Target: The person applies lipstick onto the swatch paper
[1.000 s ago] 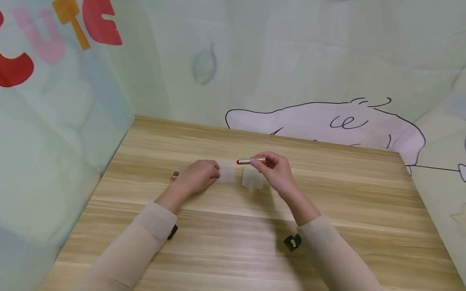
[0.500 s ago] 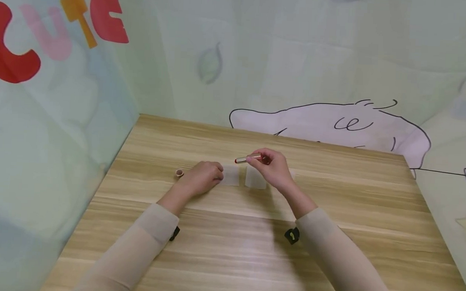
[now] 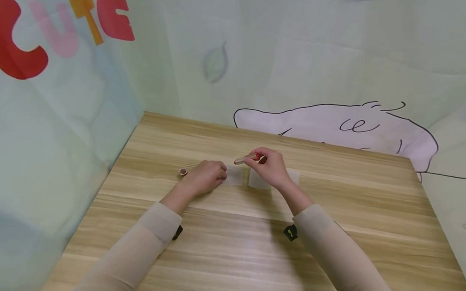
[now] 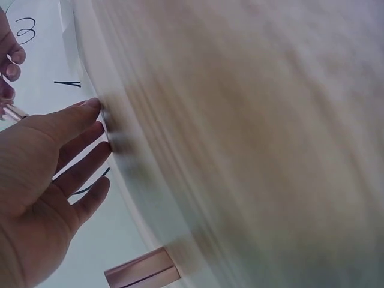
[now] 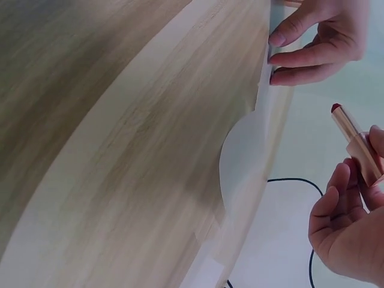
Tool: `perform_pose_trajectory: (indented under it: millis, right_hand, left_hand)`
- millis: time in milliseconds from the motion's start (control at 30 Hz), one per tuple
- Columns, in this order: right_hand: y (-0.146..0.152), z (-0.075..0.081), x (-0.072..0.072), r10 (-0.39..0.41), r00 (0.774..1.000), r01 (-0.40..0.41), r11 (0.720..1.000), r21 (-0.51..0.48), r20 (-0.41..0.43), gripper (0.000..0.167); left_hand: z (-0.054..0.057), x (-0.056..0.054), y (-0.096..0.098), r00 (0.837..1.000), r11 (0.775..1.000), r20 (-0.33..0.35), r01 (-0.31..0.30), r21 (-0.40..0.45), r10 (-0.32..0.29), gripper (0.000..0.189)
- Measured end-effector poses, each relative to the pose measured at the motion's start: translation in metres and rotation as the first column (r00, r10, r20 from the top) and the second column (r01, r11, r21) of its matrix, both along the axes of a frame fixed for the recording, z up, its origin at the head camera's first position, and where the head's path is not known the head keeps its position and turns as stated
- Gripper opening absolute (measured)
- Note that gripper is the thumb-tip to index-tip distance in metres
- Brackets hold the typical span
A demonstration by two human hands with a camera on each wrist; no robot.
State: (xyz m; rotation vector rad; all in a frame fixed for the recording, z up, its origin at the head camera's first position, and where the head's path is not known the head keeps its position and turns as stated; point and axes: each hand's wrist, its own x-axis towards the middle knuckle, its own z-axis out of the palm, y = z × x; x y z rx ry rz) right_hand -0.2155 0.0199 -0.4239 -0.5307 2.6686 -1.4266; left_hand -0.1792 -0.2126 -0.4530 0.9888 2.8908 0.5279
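Observation:
My right hand (image 3: 270, 166) pinches a gold lipstick (image 3: 242, 161) in the air above the table, its red tip pointing left; the right wrist view shows the red lipstick bullet (image 5: 336, 108) out of its tube. Below that hand a slightly curled white paper piece (image 3: 258, 181) lies on the table. My left hand (image 3: 205, 177) rests by another paper piece (image 3: 233, 175), fingertips touching its left end, fingers loosely bent. Left of this hand stands the lipstick cap (image 3: 183, 172), rose gold in the left wrist view (image 4: 144, 270).
A third paper piece (image 3: 294, 176) lies partly behind my right wrist. The wooden table (image 3: 229, 256) meets a printed cloth wall (image 3: 174, 66) at the back and left. Black wrist gear (image 3: 290, 232) shows beside the right sleeve.
My right hand has shifted left over the table with the lipstick, which now tilts more. The third paper piece has come into view beside that wrist. My left hand stays nearly in place.

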Motion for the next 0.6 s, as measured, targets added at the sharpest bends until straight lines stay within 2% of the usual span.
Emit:
perform_pose_trajectory:
  millis: [167,433,600]
  right_hand:
    - [-0.006,-0.004,-0.003,0.033,0.998,-0.032,0.999,0.030,-0.044,0.020]
    - [-0.015,-0.009,-0.005,0.063,0.994,-0.053,0.992,0.111,-0.087,0.019]
    - [-0.020,-0.011,-0.006,0.082,0.991,-0.063,0.984,0.164,-0.107,0.019]
  left_hand:
    - [0.000,0.001,-0.002,1.000,1.000,-0.015,0.009,-0.006,-0.009,0.010]
    - [-0.001,0.001,-0.001,1.000,1.000,0.016,-0.015,-0.013,0.015,0.010]
    - [0.000,0.000,-0.002,1.000,1.000,0.013,-0.011,-0.022,0.012,0.008]
